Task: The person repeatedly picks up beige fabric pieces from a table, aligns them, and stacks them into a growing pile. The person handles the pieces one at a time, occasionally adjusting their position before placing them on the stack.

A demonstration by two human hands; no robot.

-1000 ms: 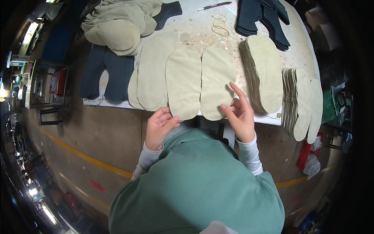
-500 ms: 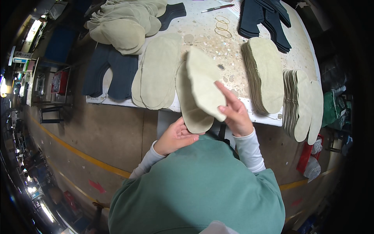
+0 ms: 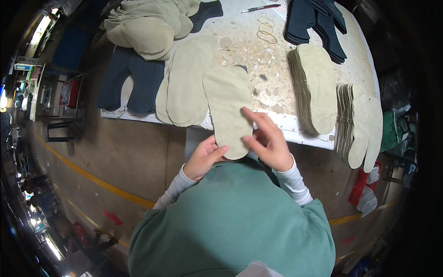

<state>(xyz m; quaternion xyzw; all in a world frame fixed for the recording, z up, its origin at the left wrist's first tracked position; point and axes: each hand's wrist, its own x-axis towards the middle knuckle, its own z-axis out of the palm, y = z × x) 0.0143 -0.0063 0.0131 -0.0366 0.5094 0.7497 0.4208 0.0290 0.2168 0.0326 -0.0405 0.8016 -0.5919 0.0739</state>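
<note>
While both hands work at the near edge of the bench point(image 3: 277, 94), a long, rounded beige piece point(image 3: 228, 108) lies between them, far end over the benchtop, near end jutting past the edge toward the wearer's green top point(image 3: 233, 217). Piece soft-looking, slightly rippled, narrower toward the wearer. Number of layers in it: cannot tell.

Left hand point(image 3: 202, 159): grip closed on the near left corner of the piece, thumb on top, other fingers partly hidden below. Right hand point(image 3: 272, 147): at the right edge, thumb and index finger spread apart, both tips over the upper face. Whether this grip pinches the piece or only lies against it, cannot tell; remaining fingers curled and partly hidden.

Just left of the piece: a few overlapping beige pieces point(image 3: 191, 83), laid flat. Beyond them, upper left, a loose heap of beige pieces point(image 3: 143, 30). Dark blue pieces point(image 3: 145, 85) at the left end, below the heap.

Right side: a tall, tidy beige stack point(image 3: 318, 87), its layered side facing the hands; next to it a second beige stack point(image 3: 353, 124), leaning outward at the corner. Behind, dark stacked pieces point(image 3: 318, 27). Middle of the far side: thin yellowish loops point(image 3: 266, 30), a pen point(image 3: 260, 8) above them. Floor at right: a red basket point(image 3: 357, 187).
</note>
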